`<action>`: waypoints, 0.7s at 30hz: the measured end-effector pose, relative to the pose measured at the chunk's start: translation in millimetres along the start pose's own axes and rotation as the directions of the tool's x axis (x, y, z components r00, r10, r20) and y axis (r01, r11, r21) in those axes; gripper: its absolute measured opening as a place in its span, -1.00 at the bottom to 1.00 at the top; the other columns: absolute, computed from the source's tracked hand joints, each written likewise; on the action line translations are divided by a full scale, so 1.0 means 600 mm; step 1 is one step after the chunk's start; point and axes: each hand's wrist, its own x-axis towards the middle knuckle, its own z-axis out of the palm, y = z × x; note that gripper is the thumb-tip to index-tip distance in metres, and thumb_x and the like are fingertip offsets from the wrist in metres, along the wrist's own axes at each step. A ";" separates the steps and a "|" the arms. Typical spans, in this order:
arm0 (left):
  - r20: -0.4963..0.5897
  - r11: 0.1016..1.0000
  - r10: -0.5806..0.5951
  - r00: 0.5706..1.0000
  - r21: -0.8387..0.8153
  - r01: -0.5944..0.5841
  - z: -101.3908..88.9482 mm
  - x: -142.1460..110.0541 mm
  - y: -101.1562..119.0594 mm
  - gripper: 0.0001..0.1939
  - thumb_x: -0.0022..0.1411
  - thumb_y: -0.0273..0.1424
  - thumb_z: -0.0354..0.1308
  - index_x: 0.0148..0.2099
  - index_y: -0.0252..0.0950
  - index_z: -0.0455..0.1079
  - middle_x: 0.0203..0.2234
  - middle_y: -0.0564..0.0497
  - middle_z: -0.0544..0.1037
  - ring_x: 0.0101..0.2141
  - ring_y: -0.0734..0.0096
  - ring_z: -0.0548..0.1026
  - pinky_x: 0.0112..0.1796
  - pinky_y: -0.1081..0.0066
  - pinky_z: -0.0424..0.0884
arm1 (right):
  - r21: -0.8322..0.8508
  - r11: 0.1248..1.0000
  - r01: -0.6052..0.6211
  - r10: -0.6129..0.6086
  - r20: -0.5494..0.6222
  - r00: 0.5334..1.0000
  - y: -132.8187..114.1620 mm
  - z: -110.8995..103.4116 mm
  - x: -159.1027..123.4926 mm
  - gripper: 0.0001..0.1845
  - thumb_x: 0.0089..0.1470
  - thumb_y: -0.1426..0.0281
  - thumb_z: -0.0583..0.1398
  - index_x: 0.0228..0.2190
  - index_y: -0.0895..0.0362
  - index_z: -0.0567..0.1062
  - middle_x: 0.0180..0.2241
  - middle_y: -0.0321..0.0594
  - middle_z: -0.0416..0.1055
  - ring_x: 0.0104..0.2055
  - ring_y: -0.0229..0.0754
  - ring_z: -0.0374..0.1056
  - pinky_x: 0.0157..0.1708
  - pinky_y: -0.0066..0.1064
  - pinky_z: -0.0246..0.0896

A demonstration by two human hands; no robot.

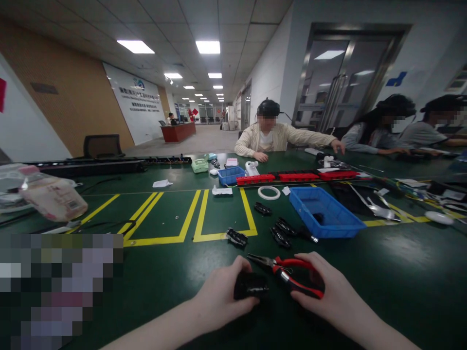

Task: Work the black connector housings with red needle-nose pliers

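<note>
Left grip [226, 293] pinches a glossy black piece [251, 286] while right grip [329, 288] clasps curved-handled metal pliers [286, 277].

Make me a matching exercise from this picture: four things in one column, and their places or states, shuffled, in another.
1. Red-handled metal pliers
2. Shiny black piece
3. Large blue plastic bin
4. Flat white ring

A. Lying left of the bin
B. In the right hand
C. Contains something black
D. In the left hand

Pairs: 1-B, 2-D, 3-C, 4-A
</note>
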 end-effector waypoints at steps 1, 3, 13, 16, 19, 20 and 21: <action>-0.001 1.000 0.007 1.000 -0.018 -0.007 -0.001 0.000 -0.002 -0.65 0.10 -0.38 0.22 -0.09 -0.27 0.21 -0.27 0.05 0.47 -0.33 0.34 0.42 -0.37 0.42 0.26 | 0.007 1.000 -0.025 0.025 0.007 1.000 -0.001 0.001 0.001 -0.47 -0.15 0.29 0.27 -0.07 0.05 0.39 -0.12 -0.17 0.44 -0.13 -0.09 0.43 -0.15 -0.25 0.39; 0.007 0.997 0.019 1.000 -0.078 -0.019 -0.002 -0.001 -0.008 -0.65 0.10 -0.39 0.23 -0.09 -0.27 0.22 -0.25 0.05 0.47 -0.31 0.35 0.41 -0.35 0.42 0.26 | 0.011 0.999 -0.051 0.051 0.015 0.999 -0.001 0.002 0.002 -0.41 -0.20 0.29 0.31 -0.06 0.05 0.39 -0.11 -0.17 0.44 -0.12 -0.07 0.42 -0.14 -0.23 0.39; -0.043 0.901 0.085 0.995 -0.423 -0.095 -0.013 -0.003 -0.014 -0.65 0.17 -0.37 0.20 0.03 -0.23 0.39 -0.18 0.03 0.53 -0.20 0.32 0.47 -0.19 0.39 0.36 | 0.087 0.976 -0.200 0.196 0.045 0.980 0.001 -0.002 0.003 -0.53 -0.16 0.23 0.25 -0.13 0.03 0.47 -0.23 -0.20 0.55 -0.27 -0.06 0.48 -0.26 -0.25 0.42; -0.037 0.872 0.065 0.997 -0.483 -0.074 -0.015 -0.005 -0.012 -0.60 0.13 -0.37 0.24 0.05 -0.24 0.42 -0.17 0.01 0.54 -0.20 0.30 0.47 -0.19 0.39 0.36 | 0.195 0.925 -0.326 0.317 0.077 0.945 -0.014 -0.012 0.008 -0.49 -0.24 0.21 0.27 -0.16 0.06 0.49 -0.23 -0.20 0.56 -0.23 -0.03 0.49 -0.15 -0.23 0.40; -0.043 0.863 0.075 0.996 -0.497 -0.087 -0.013 -0.005 -0.016 -0.64 0.12 -0.36 0.22 0.00 -0.30 0.45 -0.26 -0.02 0.55 -0.32 0.36 0.46 -0.33 0.46 0.35 | 0.307 0.872 -0.381 0.361 0.121 0.925 -0.025 -0.024 0.012 -0.44 -0.28 0.16 0.29 -0.16 0.08 0.49 -0.17 -0.15 0.55 -0.15 0.02 0.48 -0.05 -0.17 0.36; -0.043 0.863 0.084 0.996 -0.496 -0.094 -0.011 -0.005 -0.018 -0.66 0.11 -0.36 0.22 -0.05 -0.33 0.47 -0.33 -0.01 0.53 -0.38 0.40 0.43 -0.39 0.49 0.32 | 0.343 0.862 -0.374 0.354 0.121 0.927 -0.026 -0.028 0.011 -0.43 -0.28 0.15 0.29 -0.16 0.08 0.49 -0.14 -0.13 0.54 -0.13 0.04 0.47 -0.04 -0.15 0.35; -0.026 0.861 0.091 0.995 -0.500 -0.092 -0.009 -0.004 -0.020 -0.67 0.10 -0.37 0.22 -0.07 -0.36 0.47 -0.39 0.00 0.51 -0.45 0.45 0.39 -0.45 0.51 0.28 | 0.374 0.854 -0.362 0.345 0.113 0.932 -0.026 -0.031 0.009 -0.42 -0.29 0.16 0.29 -0.15 0.07 0.48 -0.13 -0.12 0.53 -0.11 0.04 0.47 -0.03 -0.14 0.35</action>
